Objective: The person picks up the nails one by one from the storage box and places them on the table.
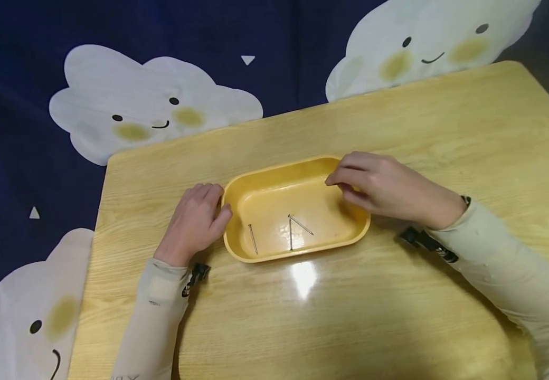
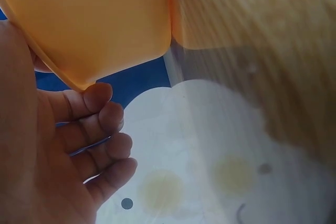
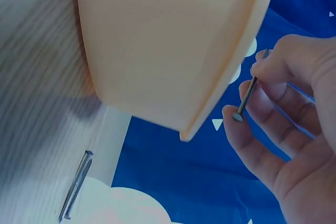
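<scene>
A yellow oval-cornered plastic tray point(image 1: 281, 180) sits on the table, with three metal nails inside: one nail point(image 1: 253, 239) at the left and two with ends close together, an upright-lying nail point(image 1: 291, 235) and a slanted nail point(image 1: 301, 225). My left hand point(image 1: 197, 219) grips the tray's left end, fingers curled at the rim in the left wrist view. Above the right end is my right hand point(image 1: 374, 184), pinching a nail point(image 3: 247, 98) between thumb and fingertips. That held nail, its flat head low, shows plainly in the right wrist view.
Nails point(image 3: 76, 184) lie side by side on the table outside the tray, seen only in the right wrist view. The wooden table point(image 1: 255, 316) meets a dark blue curtain point(image 1: 284, 47) printed with white clouds. Each wrist carries a small black camera mount point(image 1: 428, 244).
</scene>
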`<state>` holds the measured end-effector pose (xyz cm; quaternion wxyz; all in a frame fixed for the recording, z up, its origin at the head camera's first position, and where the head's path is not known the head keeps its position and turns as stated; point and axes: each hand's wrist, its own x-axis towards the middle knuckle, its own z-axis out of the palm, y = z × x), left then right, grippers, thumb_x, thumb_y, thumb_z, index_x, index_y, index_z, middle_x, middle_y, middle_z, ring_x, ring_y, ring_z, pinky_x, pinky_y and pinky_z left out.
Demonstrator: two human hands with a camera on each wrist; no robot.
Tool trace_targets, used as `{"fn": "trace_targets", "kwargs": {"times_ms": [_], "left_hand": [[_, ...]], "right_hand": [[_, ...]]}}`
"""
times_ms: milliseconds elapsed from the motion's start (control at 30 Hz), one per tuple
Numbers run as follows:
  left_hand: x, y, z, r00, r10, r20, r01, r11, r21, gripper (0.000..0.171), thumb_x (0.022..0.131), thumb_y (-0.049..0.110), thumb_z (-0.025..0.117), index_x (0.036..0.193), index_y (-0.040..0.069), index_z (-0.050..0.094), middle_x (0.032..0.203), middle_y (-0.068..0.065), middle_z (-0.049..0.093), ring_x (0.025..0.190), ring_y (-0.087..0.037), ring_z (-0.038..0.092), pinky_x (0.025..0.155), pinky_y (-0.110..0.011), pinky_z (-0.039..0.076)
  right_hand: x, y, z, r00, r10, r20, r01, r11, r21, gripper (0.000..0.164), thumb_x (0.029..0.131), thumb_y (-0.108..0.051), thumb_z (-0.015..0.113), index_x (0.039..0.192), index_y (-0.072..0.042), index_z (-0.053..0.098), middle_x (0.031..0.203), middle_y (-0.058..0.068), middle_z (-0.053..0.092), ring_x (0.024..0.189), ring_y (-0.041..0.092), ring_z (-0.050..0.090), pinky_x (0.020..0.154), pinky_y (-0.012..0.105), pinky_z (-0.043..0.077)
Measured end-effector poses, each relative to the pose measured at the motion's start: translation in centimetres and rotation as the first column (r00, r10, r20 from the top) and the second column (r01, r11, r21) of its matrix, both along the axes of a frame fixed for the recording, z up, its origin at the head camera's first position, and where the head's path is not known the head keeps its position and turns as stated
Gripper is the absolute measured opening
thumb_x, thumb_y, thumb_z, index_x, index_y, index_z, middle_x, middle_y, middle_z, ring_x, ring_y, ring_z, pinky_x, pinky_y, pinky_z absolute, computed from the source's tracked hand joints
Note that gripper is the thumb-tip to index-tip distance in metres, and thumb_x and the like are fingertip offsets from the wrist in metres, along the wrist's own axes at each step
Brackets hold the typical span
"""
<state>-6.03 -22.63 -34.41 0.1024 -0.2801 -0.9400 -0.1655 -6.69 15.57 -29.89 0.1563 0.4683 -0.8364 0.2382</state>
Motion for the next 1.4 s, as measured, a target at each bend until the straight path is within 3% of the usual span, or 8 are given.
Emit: {"fn": "trace_targets", "kwargs": {"times_ms": [267, 467, 1033, 1400], "left_hand": [[0.0, 0.0, 0.0, 1.000, -0.015, -0.023, 0.016, 1.000, 0.012, 0.023, 0.093, 0.026, 0.048, 0.081, 0.007, 0.052, 0.067, -0.003, 0.041, 0.065, -0.024, 0.042, 0.068, -0.037, 0.038], [-0.1, -0.1, 0.0, 1.000, -0.011, 0.000, 0.011, 1.000, 0.012, 0.022, 0.093, 0.027, 0.048, 0.082, 0.008, 0.051, 0.068, -0.003, 0.042, 0.066, -0.023, 0.042, 0.068, -0.036, 0.037], [-0.1, -0.2, -0.3, 1.000, -0.008, 0.020, 0.007, 1.000, 0.024, 0.022, 0.094, 0.026, 0.049, 0.082, 0.007, 0.051, 0.069, -0.004, 0.041, 0.065, -0.022, 0.041, 0.066, -0.034, 0.035], [-0.1, -0.2, -0.3, 1.000, -0.006, -0.018, 0.006, 1.000, 0.012, 0.024, 0.094, 0.026, 0.048, 0.084, 0.005, 0.054, 0.069, -0.005, 0.044, 0.067, -0.025, 0.043, 0.068, -0.037, 0.038]], "right_hand": [[-0.3, 1.1, 0.7, 0.999, -0.034, -0.002, 0.034, 0.999, -0.004, 0.030, 0.077, 0.006, 0.078, 0.105, -0.005, 0.074, 0.099, 0.008, 0.072, 0.086, 0.019, 0.066, 0.071, 0.036, 0.057], [-0.8, 1.8, 1.0, 0.997, -0.074, -0.029, 0.074, 0.997, 0.000, 0.032, 0.075, 0.008, 0.080, 0.104, -0.004, 0.074, 0.098, 0.009, 0.073, 0.081, 0.018, 0.064, 0.065, 0.035, 0.055], [-1.7, 2.3, 0.8, 0.993, -0.113, -0.010, 0.113, 0.994, 0.001, 0.029, 0.078, 0.007, 0.077, 0.105, -0.004, 0.075, 0.097, 0.008, 0.074, 0.081, 0.019, 0.065, 0.067, 0.038, 0.056], [-2.1, 2.8, 0.6, 0.989, -0.147, -0.018, 0.147, 0.989, -0.006, 0.024, 0.082, 0.004, 0.072, 0.104, -0.004, 0.075, 0.093, 0.007, 0.072, 0.076, 0.018, 0.063, 0.065, 0.029, 0.049]]}}
